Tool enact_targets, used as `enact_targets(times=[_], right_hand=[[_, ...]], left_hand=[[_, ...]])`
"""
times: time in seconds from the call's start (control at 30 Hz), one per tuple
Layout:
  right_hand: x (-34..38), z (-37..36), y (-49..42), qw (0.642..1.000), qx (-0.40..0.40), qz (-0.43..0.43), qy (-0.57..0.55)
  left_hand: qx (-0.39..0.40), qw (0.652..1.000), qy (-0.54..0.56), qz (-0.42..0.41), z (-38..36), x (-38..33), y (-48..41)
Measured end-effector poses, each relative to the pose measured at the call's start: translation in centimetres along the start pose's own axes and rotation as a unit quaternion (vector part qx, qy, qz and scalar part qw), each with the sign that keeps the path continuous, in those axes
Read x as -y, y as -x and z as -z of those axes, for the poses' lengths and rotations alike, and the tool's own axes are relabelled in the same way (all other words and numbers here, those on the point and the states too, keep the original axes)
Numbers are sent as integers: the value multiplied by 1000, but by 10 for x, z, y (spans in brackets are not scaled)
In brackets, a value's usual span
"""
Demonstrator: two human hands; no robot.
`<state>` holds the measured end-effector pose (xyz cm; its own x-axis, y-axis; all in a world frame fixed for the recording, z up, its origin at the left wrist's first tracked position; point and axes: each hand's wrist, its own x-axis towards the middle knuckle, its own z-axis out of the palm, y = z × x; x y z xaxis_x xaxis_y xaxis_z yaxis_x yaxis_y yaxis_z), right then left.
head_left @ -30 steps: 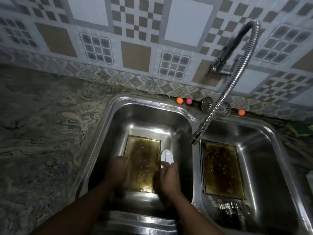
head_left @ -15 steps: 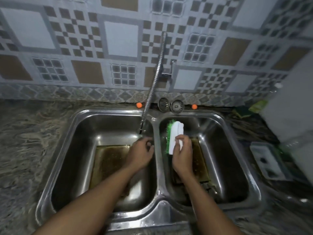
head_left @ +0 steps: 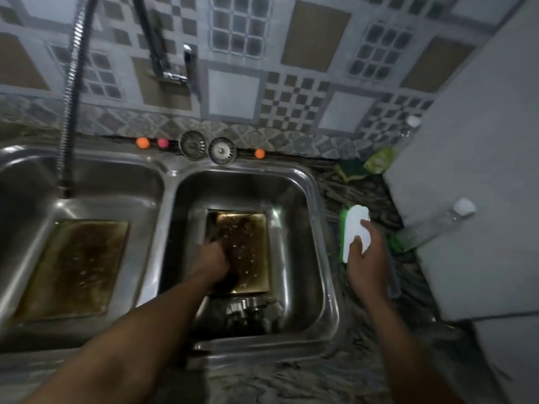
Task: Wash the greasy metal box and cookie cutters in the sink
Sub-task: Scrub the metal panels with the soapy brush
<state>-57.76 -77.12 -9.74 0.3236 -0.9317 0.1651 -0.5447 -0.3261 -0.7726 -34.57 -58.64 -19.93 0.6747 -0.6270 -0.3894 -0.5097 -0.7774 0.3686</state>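
Observation:
One greasy brown metal box half (head_left: 248, 252) lies flat in the right basin (head_left: 318, 258); a second greasy half (head_left: 73, 266) lies in the left basin (head_left: 145, 228). Several small metal cookie cutters (head_left: 248, 310) sit in a blurred heap in front of the right half. My left hand (head_left: 213, 258) reaches into the right basin, fingers curled down over that half's left edge. Over the counter right of the sink, my right hand (head_left: 367, 258) grips a white scrub brush (head_left: 354, 228) with green bristles.
A flexible metal faucet hose (head_left: 68, 112) hangs over the left basin. Two sink strainers (head_left: 207, 147) and small orange and pink balls (head_left: 143, 142) line the back ledge. A clear plastic bottle (head_left: 431, 228) leans against a large white appliance (head_left: 481, 170) at the right.
My view swung right. My left hand crossed from the faucet hose into the right basin onto the box half. My right hand carried the brush out of the basin to the right counter.

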Motion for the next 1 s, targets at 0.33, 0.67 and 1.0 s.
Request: enact_targets(times=[0.33, 0.67, 1.0], right_hand=[[-69, 24, -19, 998, 40, -38, 28], [-75, 16, -14, 993, 33, -40, 103], [-64, 15, -16, 992, 32, -65, 105]], left_hand=[[5, 989, 8, 146, -49, 22, -13], [-45, 981, 75, 172, -43, 22, -10], [-88, 988, 20, 126, -27, 28, -1]])
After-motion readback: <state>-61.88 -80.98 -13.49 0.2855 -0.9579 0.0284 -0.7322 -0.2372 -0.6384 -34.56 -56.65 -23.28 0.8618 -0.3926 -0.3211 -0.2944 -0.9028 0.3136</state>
